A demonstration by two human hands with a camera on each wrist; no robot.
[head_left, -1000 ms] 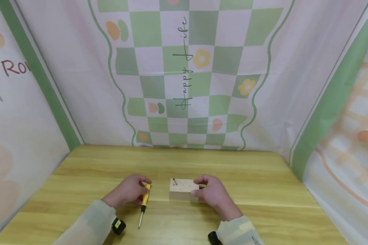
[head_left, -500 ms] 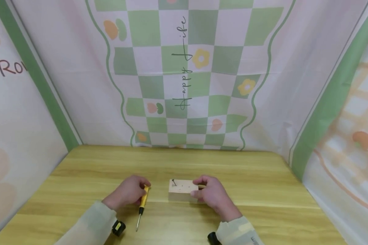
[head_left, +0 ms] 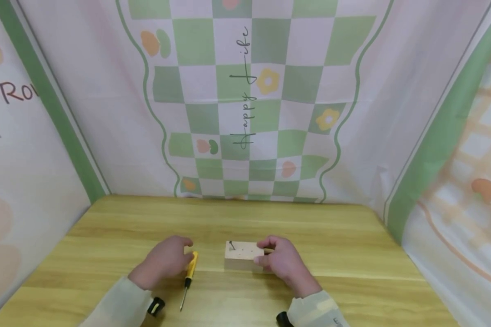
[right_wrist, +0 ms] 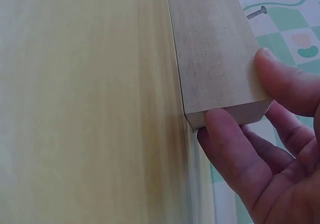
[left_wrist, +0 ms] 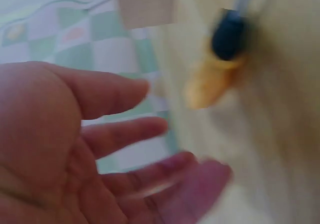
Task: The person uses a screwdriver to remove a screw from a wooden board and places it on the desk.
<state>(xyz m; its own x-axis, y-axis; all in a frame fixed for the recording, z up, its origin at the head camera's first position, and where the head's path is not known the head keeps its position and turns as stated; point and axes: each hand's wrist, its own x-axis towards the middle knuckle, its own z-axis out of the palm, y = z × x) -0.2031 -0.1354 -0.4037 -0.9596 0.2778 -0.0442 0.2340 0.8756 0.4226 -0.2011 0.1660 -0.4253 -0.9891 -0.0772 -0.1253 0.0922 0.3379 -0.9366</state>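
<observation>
A yellow-handled screwdriver with a black collar lies on the table, its metal tip toward the front. Just left of it is my left hand; in the left wrist view its fingers are spread and relaxed, with a gap to the screwdriver handle. My right hand holds the right end of a pale wooden block, thumb on the near side and fingers around the end. Out of the block's top left corner a screw sticks up at a tilt. Small holes dot the top beside it.
The wood-grain table ends at a hanging green-and-white checked cloth at the back. More printed cloth flanks both sides. Black wrist devices sit at both sleeves.
My left hand has let go of the screwdriver and drawn a little to the left, after lowering it toward the front. The right hand stays on the block.
</observation>
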